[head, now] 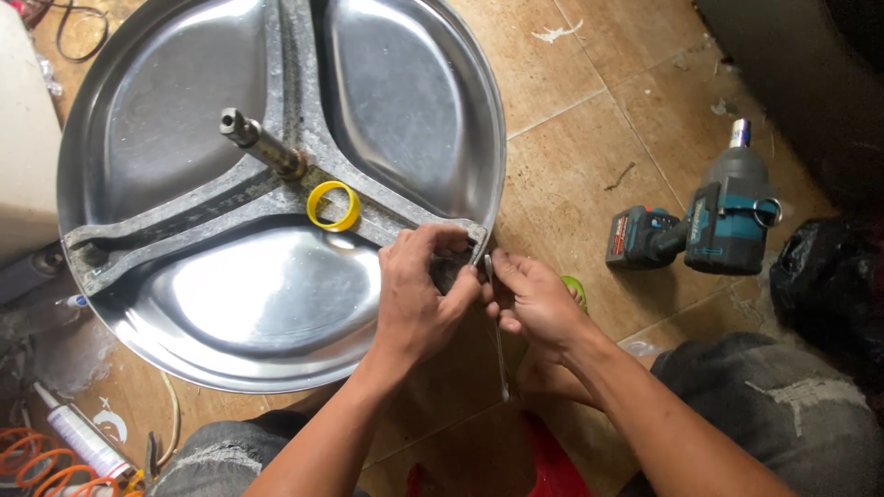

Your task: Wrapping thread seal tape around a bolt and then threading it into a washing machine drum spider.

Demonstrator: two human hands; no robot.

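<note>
A round stainless steel drum back (230,304) lies on the tiled floor, with a grey three-armed spider bracket (184,216) and a steel shaft (262,145) at its centre. A yellow ring (333,204) rests on the bracket near the shaft. My left hand (419,290) grips the end of the bracket arm at the drum's near right rim. My right hand (534,299) is closed on a slim metal wrench (500,354), its head at that same arm end and its handle pointing toward me.
A teal and black cordless impact wrench (709,225) lies on the tiles to the right. A black bag (829,276) sits at the far right. A sealant tube (83,437) and orange coiled hose (32,460) are at the lower left. My knees frame the bottom.
</note>
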